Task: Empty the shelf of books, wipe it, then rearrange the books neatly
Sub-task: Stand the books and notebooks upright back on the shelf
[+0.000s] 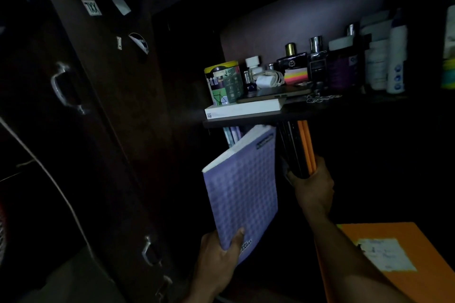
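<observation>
We hold purple book [242, 189] in left hand [219, 257], thumb pinching near corner. Right hand [312, 184] wraps dark and orange books [299, 149], half out of low shelf. Purple book tilted, could slip and fall. Writing: "GAMES" on purple cover, "TXX" on door sticker [91, 7].

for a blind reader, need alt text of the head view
In a dim cupboard, the left hand holds a purple notebook while the right hand grips upright dark and orange books under a shelf of bottles.
</observation>
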{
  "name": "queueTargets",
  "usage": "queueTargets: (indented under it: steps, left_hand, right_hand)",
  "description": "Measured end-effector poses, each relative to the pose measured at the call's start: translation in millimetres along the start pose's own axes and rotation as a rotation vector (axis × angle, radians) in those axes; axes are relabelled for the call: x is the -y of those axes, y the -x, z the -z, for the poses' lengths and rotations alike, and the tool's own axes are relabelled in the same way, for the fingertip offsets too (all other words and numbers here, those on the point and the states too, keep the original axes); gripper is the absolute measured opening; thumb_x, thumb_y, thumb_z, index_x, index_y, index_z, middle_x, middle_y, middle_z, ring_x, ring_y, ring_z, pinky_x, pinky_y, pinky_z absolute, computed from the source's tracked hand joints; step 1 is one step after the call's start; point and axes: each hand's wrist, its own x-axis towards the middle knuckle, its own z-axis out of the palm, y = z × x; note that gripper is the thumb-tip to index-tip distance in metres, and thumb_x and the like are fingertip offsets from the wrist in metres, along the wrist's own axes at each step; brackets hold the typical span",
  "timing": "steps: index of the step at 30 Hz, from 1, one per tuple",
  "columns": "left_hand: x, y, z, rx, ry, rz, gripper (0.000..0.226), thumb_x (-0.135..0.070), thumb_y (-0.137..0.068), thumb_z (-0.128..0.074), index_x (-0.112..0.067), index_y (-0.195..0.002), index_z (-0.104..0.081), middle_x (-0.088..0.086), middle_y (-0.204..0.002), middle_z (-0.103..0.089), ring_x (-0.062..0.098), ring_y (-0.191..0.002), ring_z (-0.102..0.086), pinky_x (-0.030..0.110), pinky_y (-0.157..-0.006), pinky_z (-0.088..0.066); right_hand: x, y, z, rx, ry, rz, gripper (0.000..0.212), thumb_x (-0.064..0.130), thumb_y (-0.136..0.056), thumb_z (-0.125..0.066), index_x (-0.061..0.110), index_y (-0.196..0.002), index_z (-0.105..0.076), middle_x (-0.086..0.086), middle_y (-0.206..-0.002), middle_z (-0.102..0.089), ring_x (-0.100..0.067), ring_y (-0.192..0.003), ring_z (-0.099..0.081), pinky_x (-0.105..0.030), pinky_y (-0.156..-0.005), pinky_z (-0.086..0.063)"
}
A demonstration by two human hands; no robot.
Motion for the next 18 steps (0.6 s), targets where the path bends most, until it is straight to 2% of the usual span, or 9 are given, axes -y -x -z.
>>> queueTargets:
  steps: [2, 4, 5, 7, 9, 11, 13, 18]
  left_hand:
    - [-1.8, -2.9, -6.2, 0.025, 0.017, -0.010, 0.021, -0.047, -0.093, -0.061, -0.031, -0.099, -0.073, -0.018, -0.093, -0.075, 0.000, -0.094, -0.070, 0.026, -0.084, -0.056]
    - [-7.0, -8.2, -16.9, 0.003, 0.041, -0.045, 0.035, -0.049, -0.094, -0.058, -0.030, -0.122, -0.067, -0.018, -0.114, -0.070, -0.001, -0.110, -0.064, 0.024, -0.094, -0.053]
    - [-9.4, -12.2, -24.2, -0.023, 0.049, -0.049, 0.034, -0.048, -0.094, -0.057, -0.032, -0.123, -0.064, -0.018, -0.117, -0.068, -0.002, -0.111, -0.063, 0.020, -0.094, -0.051]
    - [-15.3, -21.9, -37.7, -0.073, 0.073, 0.005, 0.013, -0.039, -0.098, -0.059, -0.041, -0.111, -0.060, -0.019, -0.112, -0.066, -0.002, -0.106, -0.063, 0.015, -0.088, -0.050]
    - [-17.5, -35.5, -49.8, -0.094, 0.085, 0.049, 0.010, -0.032, -0.102, -0.057, -0.037, -0.110, -0.059, -0.014, -0.111, -0.067, 0.009, -0.107, -0.065, 0.025, -0.090, -0.053]
    - [-18.4, -49.8, -57.9, -0.090, 0.015, 0.019, 0.029, -0.036, -0.103, -0.054, -0.025, -0.129, -0.060, -0.005, -0.120, -0.067, 0.019, -0.114, -0.065, 0.034, -0.095, -0.054]
    - [-19.9, -61.4, -63.9, -0.097, -0.074, -0.009, 0.046, -0.044, -0.103, -0.049, -0.026, -0.145, -0.050, -0.004, -0.131, -0.064, 0.021, -0.118, -0.063, 0.039, -0.097, -0.053]
    - [-22.9, -70.1, -74.7, -0.212, -0.097, -0.074, 0.047, -0.049, -0.102, -0.045, -0.027, -0.143, -0.051, -0.001, -0.130, -0.066, 0.024, -0.114, -0.065, 0.041, -0.093, -0.054]
  right_hand:
    - [0.9, 0.7, 0.1, -0.006, 0.004, 0.001, 0.068, 0.029, -0.074, -0.088, 0.022, -0.132, -0.054, -0.006, -0.114, -0.066, -0.023, -0.095, -0.064, -0.031, -0.078, -0.048]
    - [1.9, 1.5, 0.3, -0.003, 0.000, 0.009, 0.071, 0.029, -0.075, -0.087, 0.021, -0.136, -0.052, -0.007, -0.117, -0.065, -0.027, -0.100, -0.064, -0.035, -0.080, -0.051]
    - [1.4, 1.2, 0.4, 0.002, -0.001, 0.010, 0.072, 0.030, -0.075, -0.087, 0.021, -0.137, -0.051, -0.007, -0.118, -0.064, -0.026, -0.100, -0.064, -0.037, -0.081, -0.053]
    - [2.1, 1.8, 0.8, 0.005, 0.004, 0.012, 0.075, 0.030, -0.076, -0.087, 0.019, -0.139, -0.050, -0.007, -0.119, -0.063, -0.021, -0.097, -0.060, -0.036, -0.079, -0.053]
    - [1.3, 1.0, 0.6, 0.003, -0.002, 0.020, 0.073, 0.030, -0.076, -0.087, 0.019, -0.138, -0.051, -0.006, -0.117, -0.063, -0.017, -0.094, -0.057, -0.032, -0.076, -0.048]
    - [1.2, 0.3, 0.8, 0.003, -0.009, 0.021, 0.071, 0.030, -0.076, -0.086, 0.018, -0.137, -0.052, -0.007, -0.117, -0.064, -0.015, -0.092, -0.055, -0.030, -0.076, -0.046]
    - [0.9, 0.1, 0.0, 0.005, -0.015, 0.010, 0.070, 0.028, -0.077, -0.086, 0.015, -0.138, -0.052, -0.007, -0.117, -0.063, -0.014, -0.091, -0.051, -0.029, -0.077, -0.043]
    - [2.1, 1.6, -3.9, -0.026, -0.023, 0.015, 0.066, 0.025, -0.077, -0.085, 0.017, -0.135, -0.055, -0.006, -0.114, -0.065, -0.021, -0.095, -0.061, -0.028, -0.078, -0.043]
